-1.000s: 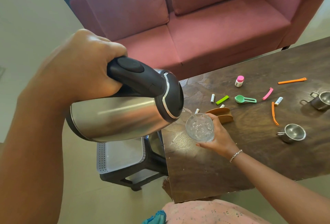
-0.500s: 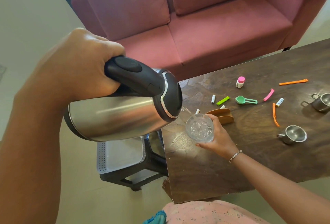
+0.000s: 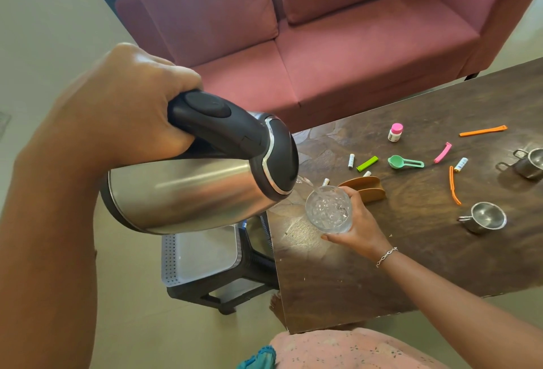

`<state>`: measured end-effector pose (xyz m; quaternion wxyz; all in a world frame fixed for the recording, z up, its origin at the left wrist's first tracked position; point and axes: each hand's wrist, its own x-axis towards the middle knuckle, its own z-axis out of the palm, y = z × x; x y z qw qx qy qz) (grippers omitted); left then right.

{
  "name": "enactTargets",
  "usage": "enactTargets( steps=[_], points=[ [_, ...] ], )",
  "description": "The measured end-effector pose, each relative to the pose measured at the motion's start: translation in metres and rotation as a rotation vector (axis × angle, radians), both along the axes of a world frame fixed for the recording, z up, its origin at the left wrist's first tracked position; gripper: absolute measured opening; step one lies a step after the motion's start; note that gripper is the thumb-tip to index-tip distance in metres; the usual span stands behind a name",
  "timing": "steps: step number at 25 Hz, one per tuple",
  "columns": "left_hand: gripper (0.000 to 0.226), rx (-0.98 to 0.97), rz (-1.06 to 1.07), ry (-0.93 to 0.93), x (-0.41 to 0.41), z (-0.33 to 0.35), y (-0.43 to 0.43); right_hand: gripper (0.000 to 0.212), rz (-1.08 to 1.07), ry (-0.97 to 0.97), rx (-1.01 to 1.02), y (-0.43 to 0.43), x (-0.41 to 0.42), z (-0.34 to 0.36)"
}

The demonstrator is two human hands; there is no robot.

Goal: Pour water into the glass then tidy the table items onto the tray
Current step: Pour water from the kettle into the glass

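kettle [image 3: 188, 192] tipped over glass [image 3: 328, 209], wooden holder [image 3: 364, 189] just behind, steel cup [image 3: 484, 217] apart

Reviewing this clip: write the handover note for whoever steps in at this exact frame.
Left hand: gripping the kettle handle, kettle tipped, water streaming out.
Right hand: fingers wrapped round the glass at the table corner.
Done: glass partly filled.
Left: finish pouring, set kettle down, then move the clips, small bottles, green scoop and steel cups to the white tray on the stool beside the table.
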<state>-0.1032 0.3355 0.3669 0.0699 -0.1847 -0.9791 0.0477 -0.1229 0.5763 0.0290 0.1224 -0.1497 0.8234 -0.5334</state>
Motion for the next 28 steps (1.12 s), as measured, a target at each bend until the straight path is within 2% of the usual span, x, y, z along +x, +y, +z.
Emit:
enactTargets(
  steps=[16, 24, 28],
  points=[
    [0.028, 0.037, 0.008, -0.016, -0.001, -0.003, 0.002, 0.097, 0.013, -0.016, -0.061, -0.009, 0.001, 0.007],
    [0.024, 0.047, 0.048, 0.009, -0.003, -0.006, -0.005, 0.095, 0.023, 0.006, -0.053, -0.011, 0.002, 0.009],
    [0.013, 0.033, 0.088, 0.011, -0.003, -0.007, -0.007, 0.096, 0.017, 0.006, -0.058, -0.01, 0.002, 0.008]
  ],
)
